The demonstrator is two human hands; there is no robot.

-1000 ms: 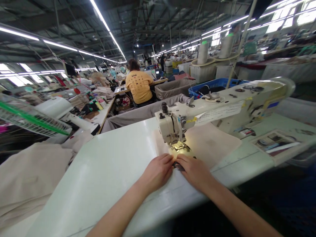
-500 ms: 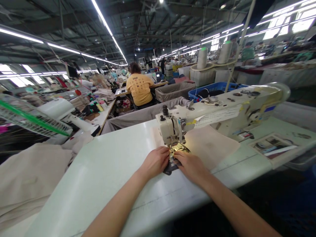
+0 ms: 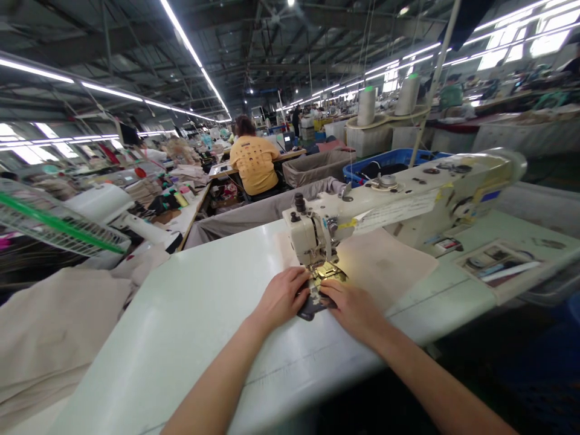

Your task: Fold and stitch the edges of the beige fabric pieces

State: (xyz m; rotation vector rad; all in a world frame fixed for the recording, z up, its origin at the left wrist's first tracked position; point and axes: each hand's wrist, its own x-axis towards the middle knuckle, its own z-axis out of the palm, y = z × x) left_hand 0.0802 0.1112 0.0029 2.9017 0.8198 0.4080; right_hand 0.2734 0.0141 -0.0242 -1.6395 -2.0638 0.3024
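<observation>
A beige fabric piece [image 3: 385, 266] lies flat on the sewing machine's bed, behind and to the right of the needle area. The cream sewing machine [image 3: 312, 232] stands over it, its lamp lighting the shiny plate [image 3: 327, 270]. My left hand [image 3: 283, 296] is just left of the needle, fingers bent and closed together at the plate. On the other side, my right hand [image 3: 356, 305] has its thumb and fingers pinched together by the plate's front edge. Whatever is between the fingertips of either hand is too small or hidden to make out.
A pale green table [image 3: 203, 302] surrounds the machine. Beige fabric [image 3: 58, 326] is heaped at left, near a white fan [image 3: 99, 208]. A tray of small tools [image 3: 498, 266] is at right. Ahead are a grey cloth bin [image 3: 254, 214] and a seated person in yellow [image 3: 254, 163].
The view has shifted slightly. Both hands stay beside the needle; the left thumb and fingers have moved a little apart from the right hand. The fabric looks unchanged.
</observation>
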